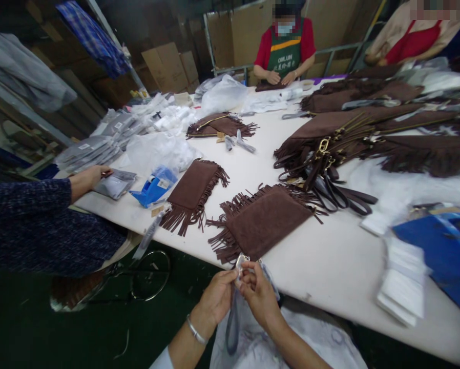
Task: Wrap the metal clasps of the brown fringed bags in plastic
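Observation:
A brown fringed pouch (268,220) lies at the table's near edge, in front of both hands. At its near corner, my left hand (216,297) and my right hand (259,294) meet with closed fingers around the pouch's wrist strap (232,328). The strap's loop hangs down below the fingers over my lap. A shiny, silvery piece (241,260), perhaps wrapped metal hardware, shows at the fingertips. My fingers partly hide it. A second fringed pouch (193,185) lies farther left, with a wrapped strap (148,237) hanging over the edge.
A blue tape dispenser (147,192) stands left. Brown pouches with straps (330,128) are heaped right, near white paper stacks (402,282) and a blue bin (437,256). Plastic bags (161,151) cover the back left. A co-worker's arm (86,182) reaches in; two people stand across the table.

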Demonstrator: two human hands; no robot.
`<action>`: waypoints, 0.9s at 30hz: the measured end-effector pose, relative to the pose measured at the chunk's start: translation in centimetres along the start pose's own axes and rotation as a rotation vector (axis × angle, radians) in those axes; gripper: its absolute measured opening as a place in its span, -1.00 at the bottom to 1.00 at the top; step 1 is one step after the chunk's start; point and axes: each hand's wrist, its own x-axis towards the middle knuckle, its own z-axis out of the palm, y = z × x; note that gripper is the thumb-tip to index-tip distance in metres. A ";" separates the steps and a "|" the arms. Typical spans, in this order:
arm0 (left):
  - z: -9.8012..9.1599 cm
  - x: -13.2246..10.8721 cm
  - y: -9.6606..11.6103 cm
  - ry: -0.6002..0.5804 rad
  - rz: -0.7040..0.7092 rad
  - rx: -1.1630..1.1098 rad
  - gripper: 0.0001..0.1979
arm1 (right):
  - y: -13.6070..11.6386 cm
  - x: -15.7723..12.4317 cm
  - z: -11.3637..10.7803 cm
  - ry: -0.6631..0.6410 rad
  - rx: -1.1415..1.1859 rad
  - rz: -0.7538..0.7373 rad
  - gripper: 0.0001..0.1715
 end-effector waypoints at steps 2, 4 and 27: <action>0.1 -0.2 0.3 -0.022 -0.023 0.006 -0.79 | 0.1 -0.1 0.1 -0.006 -0.002 -0.008 -0.61; 0.0 -0.5 0.7 -0.078 -0.053 0.008 -0.77 | 0.3 -0.3 0.1 -0.019 -0.001 -0.006 -0.61; -6.4 -1.3 3.2 -0.272 -0.186 0.463 -0.52 | -4.4 3.6 -6.1 -0.027 -0.972 -0.508 -0.66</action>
